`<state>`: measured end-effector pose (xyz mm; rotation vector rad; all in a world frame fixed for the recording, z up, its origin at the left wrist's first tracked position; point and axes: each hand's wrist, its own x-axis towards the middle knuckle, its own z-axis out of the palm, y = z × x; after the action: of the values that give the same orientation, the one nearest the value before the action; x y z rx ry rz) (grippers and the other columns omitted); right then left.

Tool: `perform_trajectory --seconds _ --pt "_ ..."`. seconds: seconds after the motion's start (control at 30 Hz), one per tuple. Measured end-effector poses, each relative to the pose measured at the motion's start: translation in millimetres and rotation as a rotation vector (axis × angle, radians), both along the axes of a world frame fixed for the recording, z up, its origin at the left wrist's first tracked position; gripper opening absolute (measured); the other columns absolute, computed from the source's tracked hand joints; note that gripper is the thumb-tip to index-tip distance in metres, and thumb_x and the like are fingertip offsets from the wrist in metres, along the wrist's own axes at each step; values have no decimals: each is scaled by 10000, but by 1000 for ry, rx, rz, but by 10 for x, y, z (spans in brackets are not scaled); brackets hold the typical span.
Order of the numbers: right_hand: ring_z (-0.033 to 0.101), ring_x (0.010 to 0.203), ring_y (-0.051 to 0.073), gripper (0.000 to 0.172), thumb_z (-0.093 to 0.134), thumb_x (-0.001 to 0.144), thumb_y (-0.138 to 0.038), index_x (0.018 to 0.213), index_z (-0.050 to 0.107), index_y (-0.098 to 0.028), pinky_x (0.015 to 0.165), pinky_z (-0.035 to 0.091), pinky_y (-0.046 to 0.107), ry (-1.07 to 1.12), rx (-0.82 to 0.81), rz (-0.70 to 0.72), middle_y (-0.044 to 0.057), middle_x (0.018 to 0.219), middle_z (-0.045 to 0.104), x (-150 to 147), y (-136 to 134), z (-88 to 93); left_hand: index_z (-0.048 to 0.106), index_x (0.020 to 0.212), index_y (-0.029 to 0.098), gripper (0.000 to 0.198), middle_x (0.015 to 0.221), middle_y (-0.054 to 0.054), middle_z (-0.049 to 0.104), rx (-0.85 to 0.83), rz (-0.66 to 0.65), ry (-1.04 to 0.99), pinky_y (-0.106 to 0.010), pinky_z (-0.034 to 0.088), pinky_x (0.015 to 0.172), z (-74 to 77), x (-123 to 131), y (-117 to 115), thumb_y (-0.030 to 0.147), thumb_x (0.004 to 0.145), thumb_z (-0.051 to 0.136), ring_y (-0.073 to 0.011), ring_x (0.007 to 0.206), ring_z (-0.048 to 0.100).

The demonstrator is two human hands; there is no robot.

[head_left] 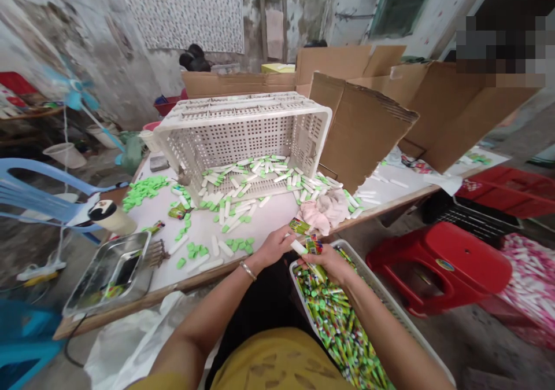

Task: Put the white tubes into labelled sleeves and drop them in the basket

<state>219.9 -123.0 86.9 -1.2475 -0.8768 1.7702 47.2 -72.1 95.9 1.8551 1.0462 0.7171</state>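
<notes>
My left hand point(274, 244) is closed on a small white tube with a printed green label point(299, 226) at the near edge of the table. My right hand point(330, 261) pinches the other end of a tube and a colourful label point(313, 244), just above a white basket point(392, 312) at my lap that is filled with several finished labelled tubes. A bracelet sits on my left wrist. Loose white tubes and green caps point(236, 244) lie scattered on the white table point(199, 228) just beyond my hands.
A white perforated crate point(243, 132) lies on its side mid-table, spilling tubes. Cardboard boxes point(368, 127) stand behind it on the right. A metal tray point(110, 271) and tape roll sit left. A pink cloth point(323, 213), red stools point(437, 262) and blue chair point(34, 196) surround the table.
</notes>
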Motion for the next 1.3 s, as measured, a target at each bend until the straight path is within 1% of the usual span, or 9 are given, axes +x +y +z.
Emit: perform_trajectory --seconds 0.13,0.3,0.5,0.8,0.87,1.0,1.07,1.2,1.3 --pt "554 509 133 285 779 495 -332 652 670 -121 514 434 248 -12 31 98 62 610 668 6 -4 51 535 795 156 264 646 35 465 -11 -97 -25 -202 335 577 75 -11 -14 377 838 397 -97 607 400" --pt "575 566 146 305 777 498 -354 672 664 -131 594 457 276 0 95 81 48 630 666 -57 16 72 526 839 159 227 688 17 540 -64 -232 -37 -212 382 627 109 31 -85 357 838 415 -109 649 484" --pt "582 604 151 331 764 531 -349 784 687 -150 628 458 285 -84 114 77 36 677 667 96 50 50 509 882 165 259 726 21 532 -1 -42 -6 -223 381 663 24 61 -113 373 868 354 -109 680 468" --pt "566 610 163 259 749 514 -345 660 692 -139 642 441 285 -350 250 115 -1 605 651 285 -44 100 528 992 164 269 939 -57 589 95 -198 -3 -266 390 755 -110 384 -309 313 879 335 -157 828 515" --pt "567 587 160 258 751 514 -338 669 689 -142 594 448 271 -391 185 40 3 611 656 412 -109 54 552 924 160 271 870 -41 589 78 -197 8 -254 388 730 -172 410 -296 315 872 336 -146 781 510" --pt "546 475 123 220 760 518 -318 610 657 -147 454 442 218 -298 -12 -465 12 547 642 759 -150 -128 571 797 144 298 721 -17 559 -70 -49 72 -236 378 649 -440 544 -302 307 856 329 -127 675 482" --pt "561 467 119 215 769 506 -279 638 652 -157 433 460 205 -150 -61 -615 10 555 646 853 -111 -185 573 868 139 302 680 -7 550 -170 -23 82 -231 375 602 -596 674 -320 326 852 336 -120 619 477" --pt "624 537 162 302 783 487 -229 751 653 -163 475 524 245 95 -108 -513 23 623 668 748 -50 -181 463 1156 151 378 685 10 570 -161 -86 60 -213 385 562 -730 768 -175 351 843 394 -109 572 504" --pt "637 554 181 324 798 484 -229 767 654 -162 490 539 266 139 -133 -417 22 630 671 576 -80 -190 586 940 172 224 794 -21 599 6 164 410 -211 406 655 -674 408 150 291 832 430 -126 711 539"
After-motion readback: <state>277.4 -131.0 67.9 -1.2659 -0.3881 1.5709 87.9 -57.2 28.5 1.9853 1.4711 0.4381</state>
